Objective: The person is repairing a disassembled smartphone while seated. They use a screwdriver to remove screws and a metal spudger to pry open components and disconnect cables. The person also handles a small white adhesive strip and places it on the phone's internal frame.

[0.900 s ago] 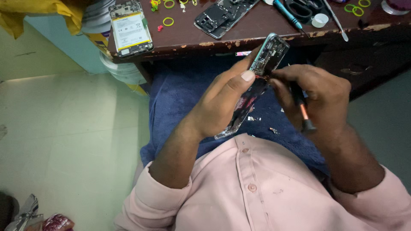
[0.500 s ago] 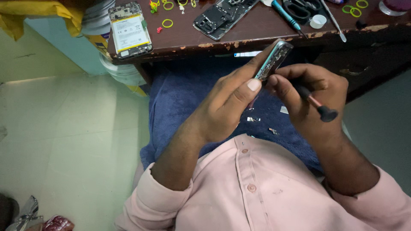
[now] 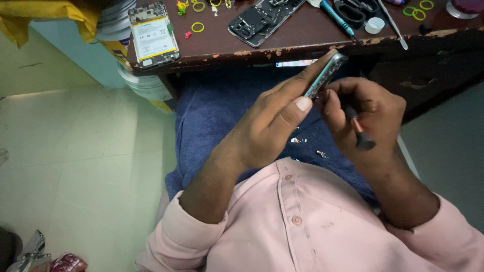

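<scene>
Head view looks down at a pink shirt point(image 3: 302, 236) with buttons, closest to us. Just past it, a blue towel point(image 3: 217, 116) covers the lap, and a few tiny bits of metal point(image 3: 297, 140) lie on it.

Above the towel, the left hand point(image 3: 275, 123) is wrapped around a phone frame point(image 3: 325, 75), thumb on the near side and fingers stretched along the far side. The phone is turned on its edge now, so only its thin teal side shows (a moment ago more of its open inside could be seen). The right hand point(image 3: 365, 118) is closed tight around a small screwdriver point(image 3: 359, 132), with the dark round end pointing down toward the shirt. The tip is hidden where the two hands meet. The hands sit a bit higher and closer to the desk than before.

Farther off is the chipped edge of a dark brown desk point(image 3: 302, 35), very near the top of the phone. On it lie a phone with its battery showing point(image 3: 153, 35), another open phone body point(image 3: 262, 17), little yellow rubber rings point(image 3: 197, 27), a teal screwdriver point(image 3: 335, 15), scissors point(image 3: 353, 11) and a small white cap point(image 3: 374, 25).

To the left there is lots of pale green floor point(image 3: 75, 166) with room to move.
</scene>
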